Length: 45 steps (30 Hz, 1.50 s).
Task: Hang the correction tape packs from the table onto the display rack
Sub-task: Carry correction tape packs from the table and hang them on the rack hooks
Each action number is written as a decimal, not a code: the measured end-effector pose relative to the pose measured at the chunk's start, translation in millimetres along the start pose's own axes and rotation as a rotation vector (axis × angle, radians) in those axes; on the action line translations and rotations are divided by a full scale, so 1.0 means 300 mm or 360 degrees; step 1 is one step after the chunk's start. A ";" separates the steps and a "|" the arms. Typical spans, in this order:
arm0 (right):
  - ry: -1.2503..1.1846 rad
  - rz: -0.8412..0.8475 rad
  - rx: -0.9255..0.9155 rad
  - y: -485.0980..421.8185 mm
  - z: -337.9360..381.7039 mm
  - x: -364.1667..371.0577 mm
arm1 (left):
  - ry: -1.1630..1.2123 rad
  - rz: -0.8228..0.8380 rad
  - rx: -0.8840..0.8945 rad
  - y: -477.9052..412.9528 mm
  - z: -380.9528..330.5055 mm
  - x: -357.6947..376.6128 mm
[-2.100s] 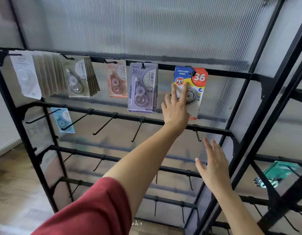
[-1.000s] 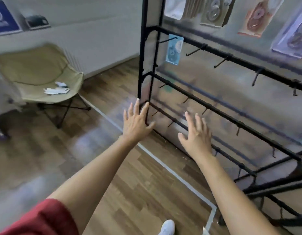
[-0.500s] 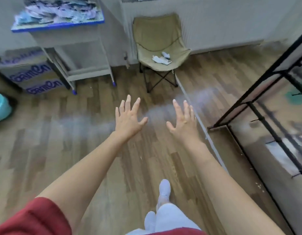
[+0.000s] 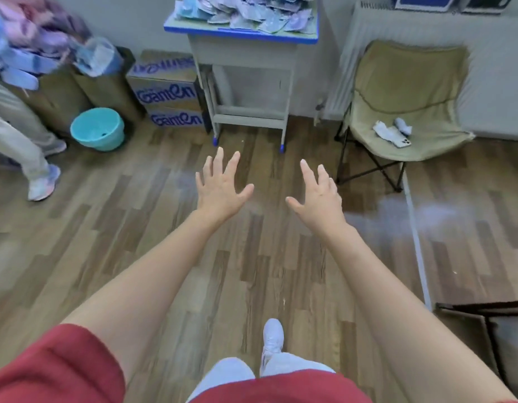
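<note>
Left hand (image 4: 220, 190) held out over the floor (image 4: 164, 257), fingers spread and straight, nothing gripped. Right hand (image 4: 318, 196) noted just beside it, also released, fingers straight, thumb out to the side, palm down. Both are well apart from the surface (image 4: 240, 34).

Head view: correction tape packs (image 4: 249, 13) are seen heaped loosely over the top of the surface, a small grey desk with a blue rim. The heap reaches the front edge and runs to the right front corner; single packs cannot be told apart through the blur.

Two stacked cartons (image 4: 167, 91) with blue lettering are noted against the left side of the surface. A teal bucket (image 4: 97, 129) stands on the floor left of them. A second blurred pile of packaging (image 4: 33, 48) is seen at the far left, on brown boxes.

A khaki folding chair (image 4: 403, 97) is set right of the surface, with a phone (image 4: 401, 141) and crumpled white paper on its seat.

Another person's leg and shoe (image 4: 44, 181) are recorded at the left margin. A white tape line (image 4: 417, 242) runs along the floor at right, ending near a dark frame corner (image 4: 484, 312). The wearer's white shoe (image 4: 272, 335) and red sleeve (image 4: 57, 370) are seen lowest.
</note>
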State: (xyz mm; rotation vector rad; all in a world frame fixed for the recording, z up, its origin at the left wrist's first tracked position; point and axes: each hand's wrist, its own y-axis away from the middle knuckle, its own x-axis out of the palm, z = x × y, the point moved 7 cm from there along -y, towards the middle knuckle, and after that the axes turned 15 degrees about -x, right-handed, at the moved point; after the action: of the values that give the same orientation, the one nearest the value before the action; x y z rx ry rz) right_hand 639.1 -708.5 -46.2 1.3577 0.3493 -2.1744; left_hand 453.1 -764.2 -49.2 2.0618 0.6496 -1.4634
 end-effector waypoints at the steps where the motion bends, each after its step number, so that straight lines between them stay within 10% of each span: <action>1: 0.0012 0.0008 -0.0023 -0.070 0.017 -0.007 | 0.0019 -0.0019 -0.0028 -0.055 0.008 -0.021; 45: 0.0096 -0.0132 -0.0093 -2.830 0.099 -0.329 | 0.0239 -0.0136 -0.0094 -2.738 -0.388 -0.438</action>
State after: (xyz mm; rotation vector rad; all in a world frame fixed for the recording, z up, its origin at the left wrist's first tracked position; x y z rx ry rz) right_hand 163.6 0.9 -1.5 1.4016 0.4966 -2.1752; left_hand -38.8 -84.6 -7.3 2.1358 0.8401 -1.3274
